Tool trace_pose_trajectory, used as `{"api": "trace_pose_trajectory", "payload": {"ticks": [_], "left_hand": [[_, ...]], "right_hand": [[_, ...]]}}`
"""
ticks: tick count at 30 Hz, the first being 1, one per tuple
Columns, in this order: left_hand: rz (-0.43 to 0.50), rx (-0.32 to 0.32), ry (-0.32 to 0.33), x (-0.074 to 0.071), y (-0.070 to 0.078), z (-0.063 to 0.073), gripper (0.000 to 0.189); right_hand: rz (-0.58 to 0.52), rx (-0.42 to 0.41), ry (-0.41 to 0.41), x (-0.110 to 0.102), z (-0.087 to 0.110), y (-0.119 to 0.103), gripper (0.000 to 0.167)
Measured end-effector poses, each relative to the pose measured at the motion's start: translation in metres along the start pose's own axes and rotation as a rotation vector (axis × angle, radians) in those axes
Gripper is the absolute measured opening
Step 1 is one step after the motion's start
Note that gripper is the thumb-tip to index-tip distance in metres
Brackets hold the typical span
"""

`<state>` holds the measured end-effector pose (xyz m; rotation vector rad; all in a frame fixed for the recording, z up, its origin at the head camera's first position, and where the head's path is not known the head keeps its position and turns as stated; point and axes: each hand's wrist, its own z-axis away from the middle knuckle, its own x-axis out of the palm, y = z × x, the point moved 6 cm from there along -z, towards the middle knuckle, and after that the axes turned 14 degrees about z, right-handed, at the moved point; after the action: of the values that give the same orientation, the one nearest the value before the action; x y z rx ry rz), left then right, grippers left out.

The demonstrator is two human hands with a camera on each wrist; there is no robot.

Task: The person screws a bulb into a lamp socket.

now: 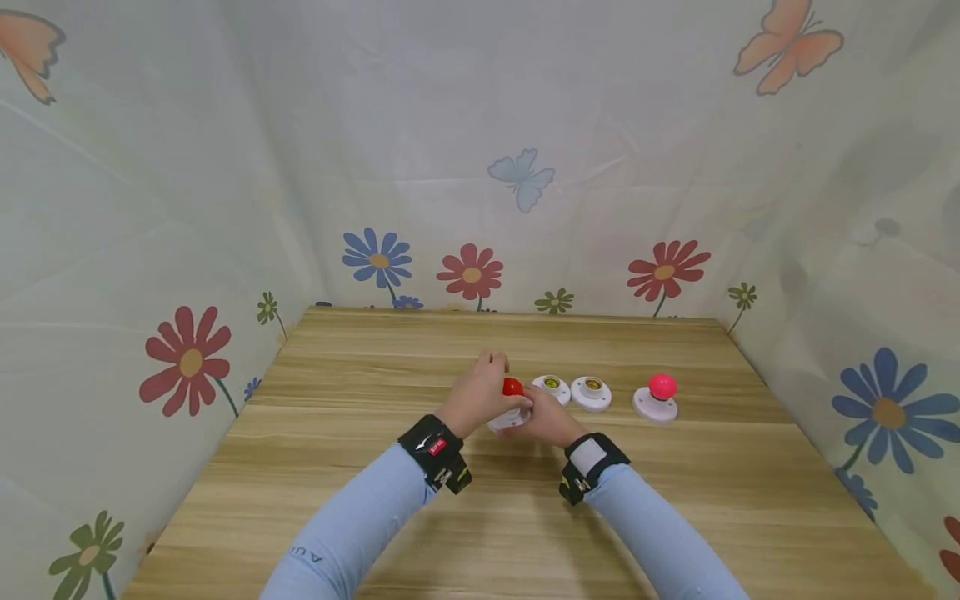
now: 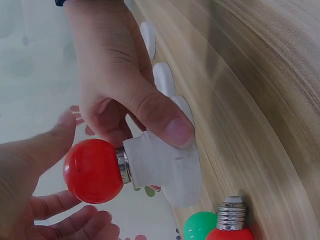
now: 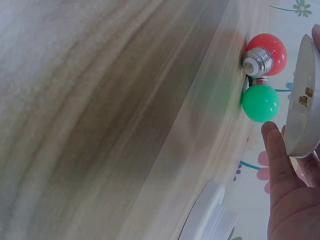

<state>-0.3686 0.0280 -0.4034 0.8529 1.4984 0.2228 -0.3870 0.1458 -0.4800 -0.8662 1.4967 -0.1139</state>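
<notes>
A red light bulb [image 1: 513, 387] has its metal base partly inside a white lamp holder [image 2: 162, 162], which is tilted and lifted off the table. My right hand [image 1: 551, 421] grips that holder, thumb across its rim in the left wrist view. The right wrist view shows the holder's hollow underside [image 3: 300, 117] with brass terminals. Around the red bulb [image 2: 94, 171], my left hand [image 2: 30, 170] has its thumb and fingers spread. A gap shows between thumb and bulb; whether any finger touches the glass is hard to tell.
Right of the hands stand two lamp holders with bare sockets, one [image 1: 551, 389] beside another [image 1: 591, 395]. Farther right, a holder [image 1: 655, 408] bears a pink-red bulb [image 1: 663, 386]. Another red bulb [image 3: 270, 52] and a green bulb [image 3: 260, 103] lie on the wooden table [image 1: 360, 367].
</notes>
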Motion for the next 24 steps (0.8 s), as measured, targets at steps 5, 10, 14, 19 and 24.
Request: {"api": "trace_pose_trajectory", "payload": {"ticks": [5, 10, 14, 19, 24], "left_hand": [[-0.039, -0.012, 0.018, 0.0013, -0.0008, -0.0008, 0.054], [-0.028, -0.008, -0.011, 0.0023, 0.0004, -0.0027, 0.047], [0.024, -0.001, -0.048, 0.0031, 0.0002, -0.0045, 0.04], [0.066, 0.009, -0.071, 0.0034, -0.0007, -0.0054, 0.041], [0.07, -0.005, -0.055, 0.0008, -0.0022, -0.0036, 0.057]], "right_hand": [[-0.012, 0.022, -0.011, -0.0004, -0.0007, 0.0008, 0.068], [-0.017, -0.001, -0.008, -0.0014, -0.0018, 0.0003, 0.063], [-0.012, -0.011, -0.011, -0.001, -0.0027, 0.0011, 0.062], [0.001, -0.026, 0.006, 0.0006, -0.0032, 0.0039, 0.064], [0.008, -0.026, 0.012, 0.0029, -0.0032, 0.0066, 0.064]]}}
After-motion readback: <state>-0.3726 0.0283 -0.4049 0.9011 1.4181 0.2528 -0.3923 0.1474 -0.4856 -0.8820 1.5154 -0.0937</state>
